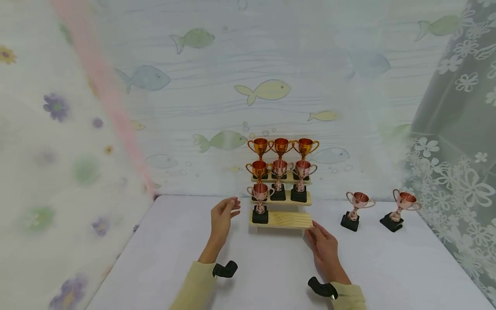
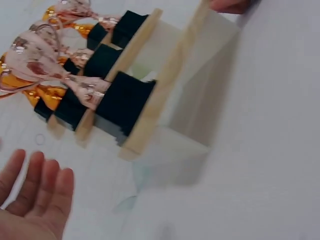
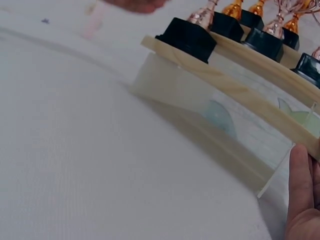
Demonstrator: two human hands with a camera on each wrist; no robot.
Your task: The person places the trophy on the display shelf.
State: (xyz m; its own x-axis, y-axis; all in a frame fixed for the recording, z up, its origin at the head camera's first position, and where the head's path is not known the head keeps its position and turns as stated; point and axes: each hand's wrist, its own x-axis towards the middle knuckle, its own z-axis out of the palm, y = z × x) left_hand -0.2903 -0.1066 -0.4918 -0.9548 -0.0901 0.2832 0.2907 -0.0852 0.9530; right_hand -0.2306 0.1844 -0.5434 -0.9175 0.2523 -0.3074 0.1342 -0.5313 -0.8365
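Observation:
A three-tier display stand (image 1: 286, 219) has wooden shelves on pale, see-through supports. My right hand (image 1: 324, 249) holds the right end of its lowest shelf, thumb at the front in the right wrist view. On that shelf's left end stands a rose-gold trophy cup (image 1: 260, 206) with a black base; the shelf's right part is bare wood. Left of the stand, apart from it, my left hand (image 1: 223, 217) hovers with loosely bent fingers and nothing in it. Three gold trophy cups (image 1: 281, 147) line the top shelf. The middle shelf carries a gold cup (image 1: 259, 170) and two rose-gold cups (image 1: 300, 175).
Two more rose-gold trophy cups, one nearer (image 1: 352, 213) and one farther right (image 1: 399, 210), stand on the white table (image 1: 267, 275) to the stand's right. Behind the stand hangs a fish-patterned cloth (image 1: 217, 107). Lacy white fabric (image 1: 461, 198) borders the right side.

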